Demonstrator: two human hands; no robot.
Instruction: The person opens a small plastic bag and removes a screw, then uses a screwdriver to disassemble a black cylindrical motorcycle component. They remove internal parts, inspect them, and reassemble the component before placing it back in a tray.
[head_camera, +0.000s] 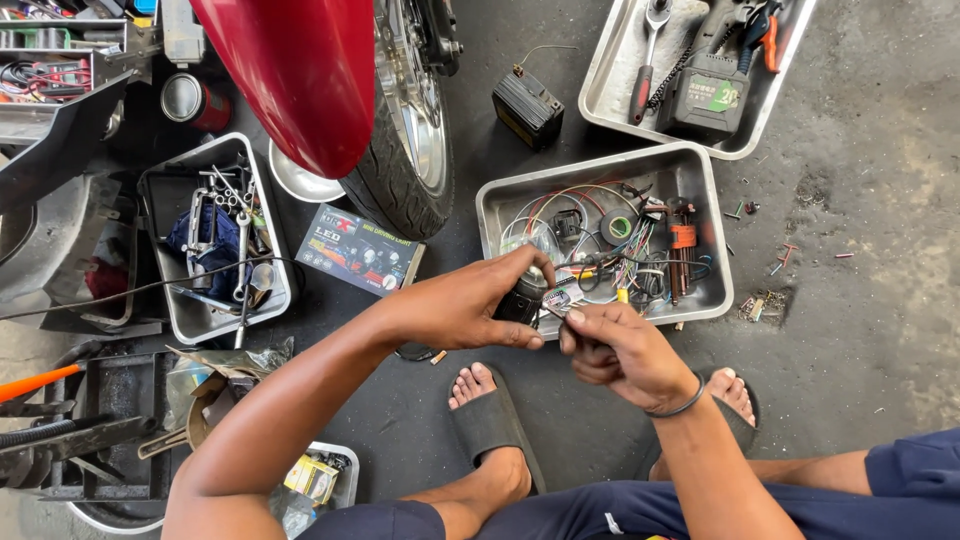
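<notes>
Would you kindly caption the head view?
Left hand holds a small black lamp; right hand pinches its tag over a metal tray.

**Where everything lies on the workshop floor**

The left hand (470, 305) and right hand (620, 350) meet above the near rim of a metal tray of wires and tape (700, 200). Behind that tray, farther right, lies a second tray (605, 85) with a cordless power tool (712, 85) and a wrench (648, 55) in it. A small battery (528, 105) sits between this tray and the motorcycle wheel (405, 150). Left of the wheel lies a tray of spanners (160, 290); a flat product box (358, 250) lies between them.
</notes>
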